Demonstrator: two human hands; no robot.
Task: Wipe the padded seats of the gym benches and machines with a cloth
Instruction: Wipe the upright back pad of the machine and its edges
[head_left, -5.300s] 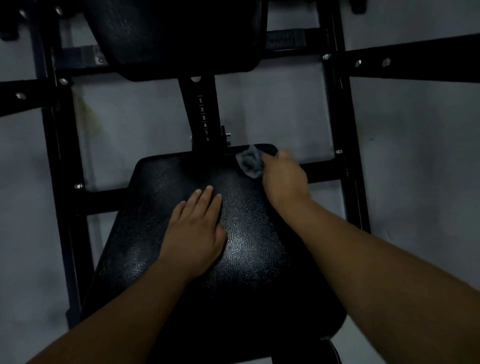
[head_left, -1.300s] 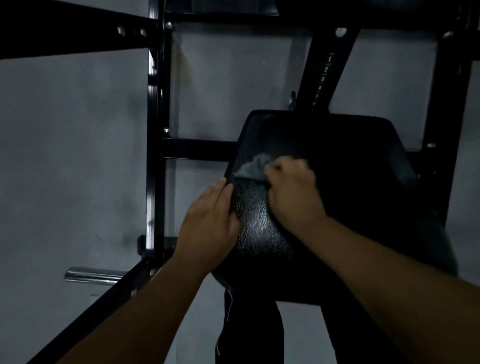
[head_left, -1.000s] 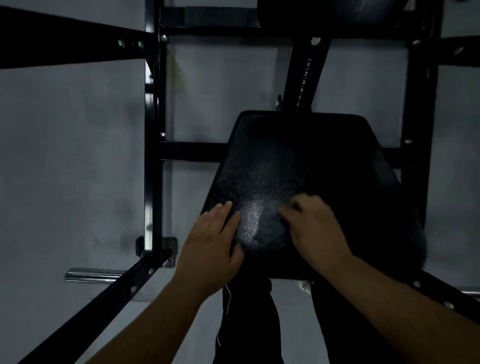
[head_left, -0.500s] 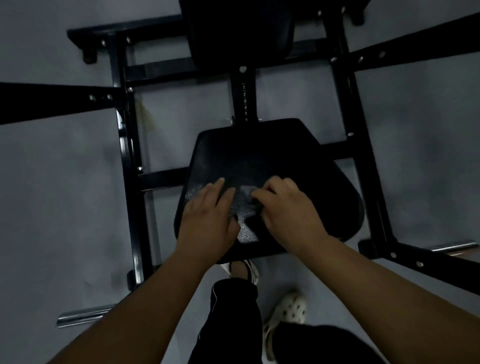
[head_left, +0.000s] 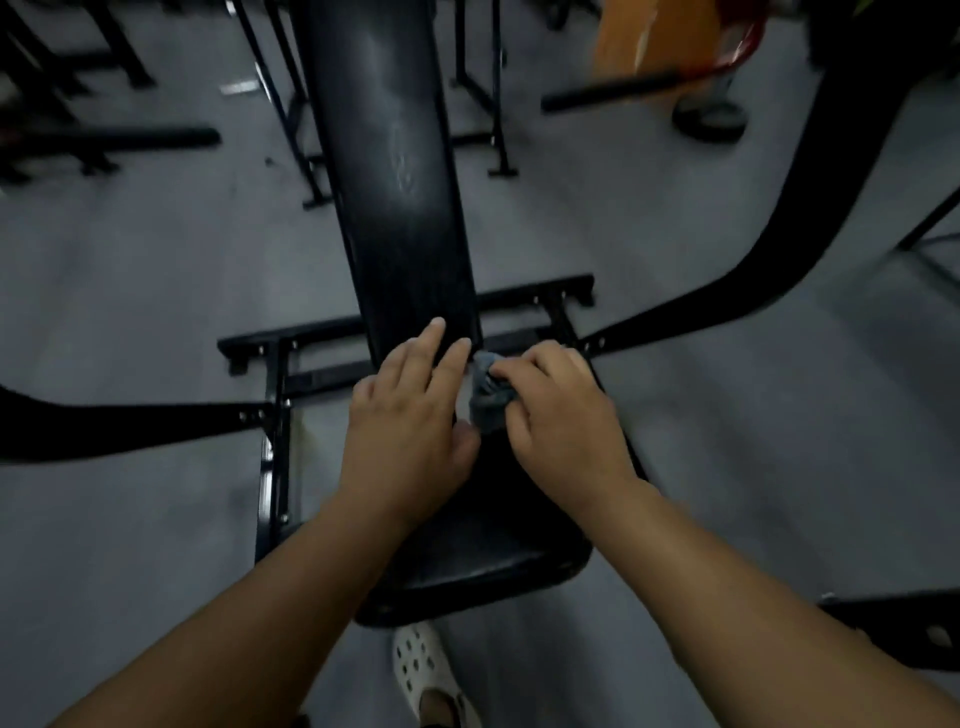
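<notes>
1. Since half a second earlier, both hands had travelled from the near part of the seat pad (head_left: 493, 561) to its far end, and the view had lifted to take in the long back pad (head_left: 395, 182) beyond it.
2. The cloth (head_left: 488, 400), a small grey-blue wad, lay at the far end of the seat pad, right at the gap before the back pad.
3. The right hand (head_left: 561, 421) had its grip closed on the cloth, with the fingers curled over it.
4. The left hand (head_left: 410, 421) lay just beside the cloth, on the seat pad's left. Its grip was open, and its straight fingers reached over the lower end of the back pad.
5. A black frame (head_left: 272, 467) ran out from under the seat pad to left and right, across a grey floor (head_left: 130, 312).
6. A white perforated shoe (head_left: 421, 665) stood on the floor just below the seat pad's near edge.
7. Well beyond the seat pad, at the upper right, a blurred orange shape (head_left: 654, 36) showed.
</notes>
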